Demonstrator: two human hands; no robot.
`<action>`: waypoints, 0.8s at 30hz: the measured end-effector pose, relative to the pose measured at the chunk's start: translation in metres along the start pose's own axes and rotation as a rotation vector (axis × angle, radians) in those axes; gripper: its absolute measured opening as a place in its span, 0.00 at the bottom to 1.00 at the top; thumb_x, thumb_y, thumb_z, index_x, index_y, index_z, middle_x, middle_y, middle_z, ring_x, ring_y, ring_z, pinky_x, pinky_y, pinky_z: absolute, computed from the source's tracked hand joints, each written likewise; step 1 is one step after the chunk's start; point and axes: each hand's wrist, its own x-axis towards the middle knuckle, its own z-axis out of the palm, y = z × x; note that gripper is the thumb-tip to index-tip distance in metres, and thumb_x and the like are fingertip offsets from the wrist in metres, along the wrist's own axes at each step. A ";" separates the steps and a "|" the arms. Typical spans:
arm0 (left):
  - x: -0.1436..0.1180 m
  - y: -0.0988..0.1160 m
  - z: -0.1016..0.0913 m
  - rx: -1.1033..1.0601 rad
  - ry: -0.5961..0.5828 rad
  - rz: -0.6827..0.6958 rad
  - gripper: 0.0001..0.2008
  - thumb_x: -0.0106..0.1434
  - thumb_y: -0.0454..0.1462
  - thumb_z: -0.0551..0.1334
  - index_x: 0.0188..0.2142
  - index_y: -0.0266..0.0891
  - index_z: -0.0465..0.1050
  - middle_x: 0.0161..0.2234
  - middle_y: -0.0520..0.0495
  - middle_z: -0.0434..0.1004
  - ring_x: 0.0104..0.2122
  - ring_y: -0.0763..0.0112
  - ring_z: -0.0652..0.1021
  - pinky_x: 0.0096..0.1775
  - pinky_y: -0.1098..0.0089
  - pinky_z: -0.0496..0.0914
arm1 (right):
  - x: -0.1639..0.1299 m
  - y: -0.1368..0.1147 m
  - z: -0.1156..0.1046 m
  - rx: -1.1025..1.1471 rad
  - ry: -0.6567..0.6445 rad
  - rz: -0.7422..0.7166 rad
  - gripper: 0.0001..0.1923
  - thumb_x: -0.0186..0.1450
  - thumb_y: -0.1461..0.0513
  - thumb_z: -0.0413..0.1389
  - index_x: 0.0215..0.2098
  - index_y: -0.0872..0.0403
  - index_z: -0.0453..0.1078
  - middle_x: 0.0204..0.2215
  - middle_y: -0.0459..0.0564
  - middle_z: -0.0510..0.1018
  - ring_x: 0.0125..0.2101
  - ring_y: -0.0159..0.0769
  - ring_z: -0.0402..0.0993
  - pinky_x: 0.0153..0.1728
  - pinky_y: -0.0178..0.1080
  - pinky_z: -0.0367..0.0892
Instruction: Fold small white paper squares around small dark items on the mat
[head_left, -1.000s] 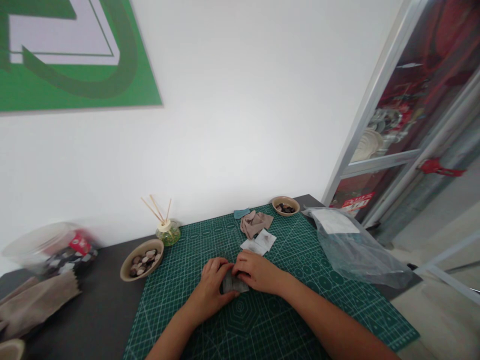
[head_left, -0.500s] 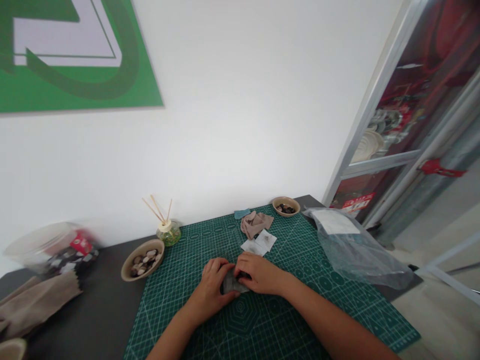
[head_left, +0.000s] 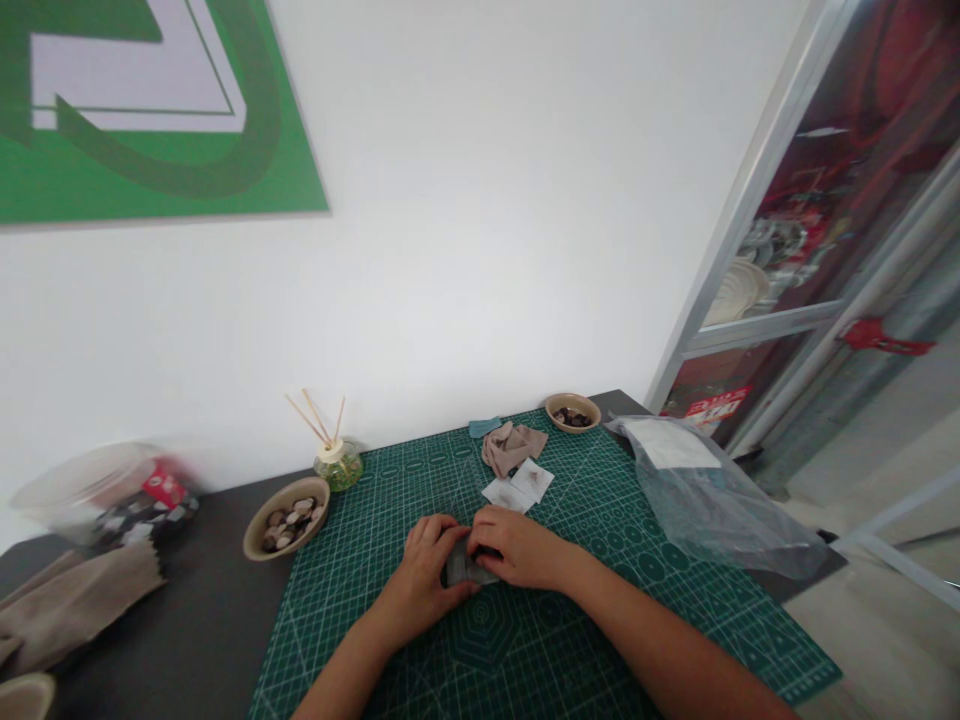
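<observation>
My left hand [head_left: 422,577] lies low over the green cutting mat, its thumb and fingers closed around a small, thin grey piece [head_left: 459,566] that looks like paper or cloth. Against the same piece, my right hand [head_left: 517,546] has its fingers curled down in a pinch. Something dark shows under the right fingers, but whether it is an object or shadow I cannot tell. Just beyond the hands lie white paper squares [head_left: 533,480] with brownish smudges. A crumpled beige cloth [head_left: 511,447] and a small blue cloth [head_left: 484,428] are behind them.
The cutting mat [head_left: 360,560] covers much of the dark table. Bowls of dark and pale round pieces stand left [head_left: 253,540] and back right [head_left: 589,425]. A reed diffuser [head_left: 339,466], clear tub [head_left: 82,490], beige fabric [head_left: 90,610] and plastic bag [head_left: 720,515] surround it.
Both hands stay in nearly the same place on the grey piece. The right fingers have shifted very slightly. Nothing else has visibly moved on the table.
</observation>
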 end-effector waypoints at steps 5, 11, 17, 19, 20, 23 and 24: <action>0.001 0.002 -0.002 -0.011 -0.015 -0.005 0.23 0.51 0.34 0.68 0.47 0.43 0.68 0.46 0.45 0.66 0.48 0.56 0.66 0.51 0.56 0.62 | 0.001 -0.001 0.001 -0.002 0.030 0.023 0.08 0.62 0.68 0.55 0.39 0.57 0.70 0.37 0.52 0.72 0.40 0.37 0.67 0.42 0.38 0.64; 0.001 0.003 -0.002 -0.004 -0.025 -0.014 0.22 0.52 0.35 0.68 0.47 0.43 0.68 0.46 0.44 0.66 0.48 0.55 0.66 0.51 0.54 0.62 | 0.000 0.001 0.003 0.005 0.038 -0.018 0.07 0.60 0.69 0.56 0.38 0.57 0.70 0.36 0.50 0.71 0.38 0.36 0.67 0.41 0.36 0.64; 0.001 0.004 -0.003 -0.002 -0.035 -0.022 0.24 0.51 0.34 0.68 0.48 0.43 0.68 0.47 0.45 0.66 0.48 0.55 0.66 0.51 0.55 0.62 | 0.000 0.002 0.004 -0.014 0.052 -0.006 0.08 0.62 0.69 0.55 0.40 0.57 0.71 0.37 0.51 0.71 0.39 0.36 0.66 0.42 0.36 0.64; 0.001 0.003 -0.003 -0.001 -0.028 -0.020 0.23 0.52 0.35 0.68 0.48 0.43 0.68 0.47 0.45 0.66 0.49 0.55 0.66 0.51 0.54 0.62 | 0.000 0.001 0.003 -0.001 0.031 -0.018 0.08 0.62 0.69 0.55 0.39 0.57 0.72 0.37 0.51 0.71 0.39 0.36 0.67 0.41 0.36 0.64; 0.001 0.003 -0.002 0.000 -0.024 -0.018 0.23 0.52 0.35 0.68 0.48 0.43 0.68 0.47 0.45 0.66 0.49 0.55 0.66 0.51 0.54 0.62 | 0.000 0.001 0.003 0.005 0.018 -0.022 0.07 0.62 0.69 0.55 0.39 0.57 0.72 0.37 0.51 0.71 0.39 0.35 0.67 0.41 0.36 0.64; 0.000 0.001 -0.001 -0.002 -0.020 -0.012 0.23 0.52 0.36 0.68 0.48 0.43 0.68 0.47 0.45 0.66 0.48 0.55 0.66 0.51 0.54 0.62 | 0.000 -0.001 0.002 0.009 0.002 -0.005 0.08 0.62 0.68 0.55 0.40 0.57 0.71 0.37 0.52 0.72 0.40 0.36 0.67 0.42 0.37 0.64; 0.000 0.000 0.000 -0.002 -0.019 -0.008 0.23 0.52 0.35 0.68 0.48 0.42 0.68 0.47 0.45 0.66 0.48 0.56 0.66 0.51 0.55 0.62 | 0.000 -0.002 0.002 0.007 0.011 0.009 0.09 0.62 0.68 0.55 0.42 0.58 0.70 0.38 0.52 0.72 0.40 0.37 0.67 0.43 0.38 0.64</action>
